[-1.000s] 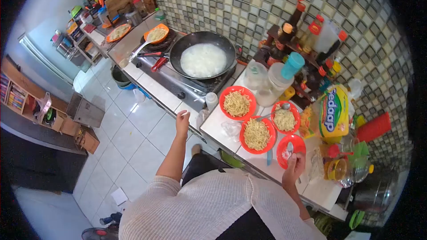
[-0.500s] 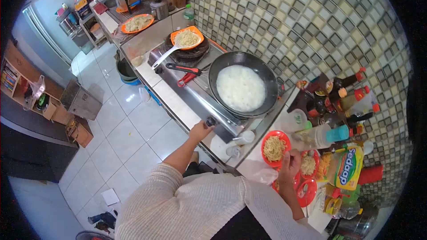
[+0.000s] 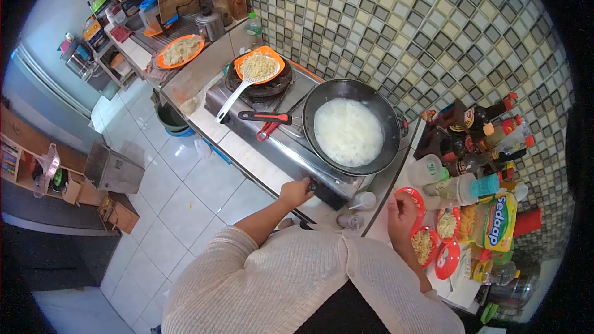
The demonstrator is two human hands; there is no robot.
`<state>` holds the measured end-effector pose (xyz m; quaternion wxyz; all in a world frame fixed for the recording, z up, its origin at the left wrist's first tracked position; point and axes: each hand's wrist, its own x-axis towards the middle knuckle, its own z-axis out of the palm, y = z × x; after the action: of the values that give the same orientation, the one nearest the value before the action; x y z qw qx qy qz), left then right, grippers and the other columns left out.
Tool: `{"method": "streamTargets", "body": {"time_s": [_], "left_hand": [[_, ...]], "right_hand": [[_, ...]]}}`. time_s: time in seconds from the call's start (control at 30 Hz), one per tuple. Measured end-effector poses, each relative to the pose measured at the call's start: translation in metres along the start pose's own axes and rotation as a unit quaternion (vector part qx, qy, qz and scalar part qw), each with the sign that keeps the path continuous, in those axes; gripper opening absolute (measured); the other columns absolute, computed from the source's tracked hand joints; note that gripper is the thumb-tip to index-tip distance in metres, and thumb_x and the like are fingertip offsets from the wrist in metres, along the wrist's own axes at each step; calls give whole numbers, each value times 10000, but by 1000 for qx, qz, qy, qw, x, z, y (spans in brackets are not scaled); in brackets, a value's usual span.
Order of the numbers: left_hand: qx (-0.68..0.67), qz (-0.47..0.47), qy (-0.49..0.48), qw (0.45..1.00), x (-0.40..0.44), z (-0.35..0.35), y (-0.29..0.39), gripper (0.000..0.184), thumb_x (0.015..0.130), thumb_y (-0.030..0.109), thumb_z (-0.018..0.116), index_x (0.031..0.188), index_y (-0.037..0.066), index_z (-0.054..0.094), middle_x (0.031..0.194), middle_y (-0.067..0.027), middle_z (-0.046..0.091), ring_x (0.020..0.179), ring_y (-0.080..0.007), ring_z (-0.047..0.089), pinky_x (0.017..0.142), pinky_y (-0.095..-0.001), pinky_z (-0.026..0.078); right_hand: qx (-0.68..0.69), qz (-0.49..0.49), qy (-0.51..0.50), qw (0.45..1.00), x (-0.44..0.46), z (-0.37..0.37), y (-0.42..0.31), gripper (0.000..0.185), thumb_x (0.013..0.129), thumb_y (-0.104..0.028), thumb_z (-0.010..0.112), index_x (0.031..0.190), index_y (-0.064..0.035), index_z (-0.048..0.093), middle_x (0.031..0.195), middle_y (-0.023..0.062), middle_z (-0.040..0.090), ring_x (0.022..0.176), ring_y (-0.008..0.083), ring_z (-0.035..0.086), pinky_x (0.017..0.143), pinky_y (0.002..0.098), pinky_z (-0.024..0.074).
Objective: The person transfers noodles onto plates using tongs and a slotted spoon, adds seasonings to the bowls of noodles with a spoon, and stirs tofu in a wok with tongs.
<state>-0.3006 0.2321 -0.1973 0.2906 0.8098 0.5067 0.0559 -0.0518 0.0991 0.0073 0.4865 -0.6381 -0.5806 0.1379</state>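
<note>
My left hand (image 3: 296, 192) is closed round the stove knob (image 3: 312, 185) on the front of the gas stove (image 3: 278, 159). Bubbling whitish liquid (image 3: 348, 131) fills the bottom of the black wok (image 3: 387, 162) on the near burner. Over the red bowls, my right hand (image 3: 402, 211) has its fingers drawn together; what they hold, if anything, is too small to make out. It partly covers a red bowl (image 3: 416, 201). Noodles (image 3: 422, 245) and paler food (image 3: 447, 224) lie in two other bowls. A white slotted spoon (image 3: 232, 102) rests on an orange plate (image 3: 277, 76).
Sauce bottles (image 3: 482, 114), a blue-lidded jar (image 3: 461, 188) and a yellow-green packet (image 3: 498, 221) stand at the right by the tiled wall. Another orange plate (image 3: 166, 57) of food is farther left. A dark bucket (image 3: 170, 117) sits on the floor.
My left hand has gone from the air beside the counter to the knob. My right hand has left the spoon in the lower red bowl and moved towards the stove. The view has shifted.
</note>
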Motion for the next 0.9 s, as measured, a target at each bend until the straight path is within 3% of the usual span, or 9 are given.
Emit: {"method": "streamTargets", "body": {"time_s": [0.13,0.23,0.37,0.47,0.5,0.57,0.6,0.73,0.9], "left_hand": [[72,112,-1,991,4,-8,-2,279,808,315,646,994,124,563,883,-124,672,810,-332,661,649,-473,511],[109,114,-56,986,11,-16,1,285,820,307,636,1037,141,556,920,-116,671,822,-325,663,646,-470,514],[35,68,-54,996,10,-68,-1,386,868,506,574,908,130,651,780,-112,677,781,-318,666,649,-438,507],[-89,-82,184,975,29,-79,-49,444,846,545,584,844,108,658,847,-108,669,828,-312,642,699,-442,493],[-81,-59,302,948,45,-73,-79,363,826,439,659,936,94,642,924,-125,638,862,-324,604,743,-431,484],[19,-27,357,933,53,-109,-81,468,761,323,740,1139,99,578,1068,-144,573,937,-353,544,783,-435,461],[60,-37,372,926,59,-119,-79,506,771,412,721,1141,93,587,1066,-132,584,969,-354,545,790,-440,460],[125,-189,199,954,94,-133,-85,490,827,519,619,1077,99,643,1016,-149,648,968,-356,607,804,-452,474],[1,-133,169,977,82,-145,-106,440,871,456,584,1071,65,613,1001,-200,657,886,-401,641,751,-508,503]], "right_hand": [[35,46,-2,998,12,16,-3,136,869,-97,645,808,-15,555,711,46,530,619,121,500,568,263,414],[24,26,-19,999,24,19,-11,142,872,-98,640,802,-9,556,696,49,527,612,123,501,568,262,417],[12,47,-28,998,40,13,-9,152,875,-99,636,792,0,556,693,55,527,613,127,505,573,264,421],[21,35,-12,999,45,8,5,147,875,-96,634,795,3,561,696,57,533,614,132,512,577,267,426],[20,38,-12,999,47,8,7,147,875,-96,634,795,3,561,696,57,533,614,132,512,577,267,426],[20,52,-10,998,45,6,9,146,875,-91,633,792,4,559,697,59,535,612,134,514,576,269,426],[20,58,-9,998,44,6,10,146,875,-91,633,792,4,559,697,59,535,612,134,514,576,269,426],[8,44,-22,999,39,10,11,141,869,-79,640,790,-2,552,701,57,532,609,132,504,569,271,419],[-1,22,-26,999,37,4,5,127,863,-64,643,799,-7,549,684,55,523,599,132,497,559,278,415]]}}
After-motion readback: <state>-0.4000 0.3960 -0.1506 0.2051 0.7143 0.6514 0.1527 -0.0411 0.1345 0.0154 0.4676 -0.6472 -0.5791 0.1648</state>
